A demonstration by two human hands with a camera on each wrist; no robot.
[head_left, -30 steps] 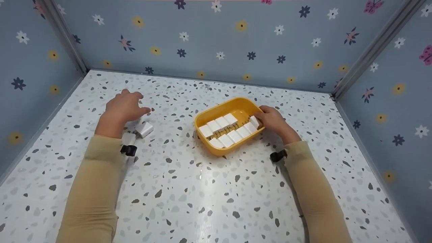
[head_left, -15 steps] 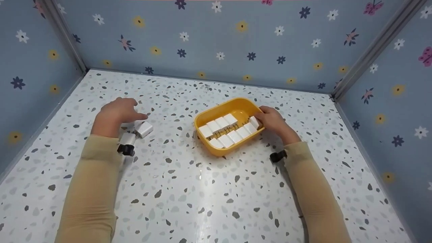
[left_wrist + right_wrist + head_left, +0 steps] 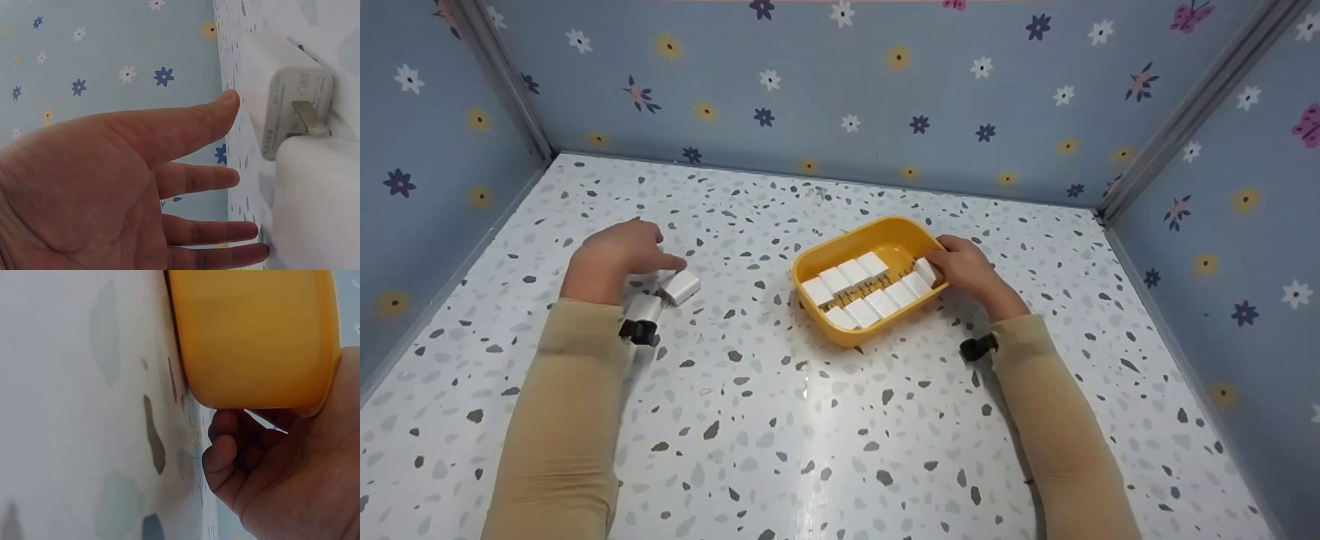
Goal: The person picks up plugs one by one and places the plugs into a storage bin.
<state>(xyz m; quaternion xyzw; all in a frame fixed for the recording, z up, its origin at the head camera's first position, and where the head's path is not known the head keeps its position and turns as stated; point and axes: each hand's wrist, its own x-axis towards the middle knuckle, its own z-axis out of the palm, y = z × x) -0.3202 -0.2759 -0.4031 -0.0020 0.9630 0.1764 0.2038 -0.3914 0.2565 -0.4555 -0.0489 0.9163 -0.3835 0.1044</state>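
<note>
My left hand (image 3: pixel 619 251) hovers at the left with its fingers straight and holds nothing. Just beyond its thumb tip lies a white power adapter (image 3: pixel 681 287); the left wrist view shows its printed face and a metal prong (image 3: pixel 306 118). A second white adapter (image 3: pixel 643 309) lies nearer the wrist. At mid-table, a yellow plastic tub (image 3: pixel 900 229) stands with two rows of white adapters (image 3: pixel 881 301), prongs facing inward. My right hand (image 3: pixel 964 266) grips the tub's right end, thumb over the rim beside a tilted adapter (image 3: pixel 925 271). Curled fingers show outside the tub wall (image 3: pixel 253 337).
The speckled white tabletop (image 3: pixel 810 435) is bounded by a flower-patterned back wall (image 3: pixel 810 90) and side walls. A black wrist camera (image 3: pixel 639 331) sits close to the second loose adapter.
My left hand has come down and slightly left, its thumb now close to the loose adapter. My right hand and the tub have not moved.
</note>
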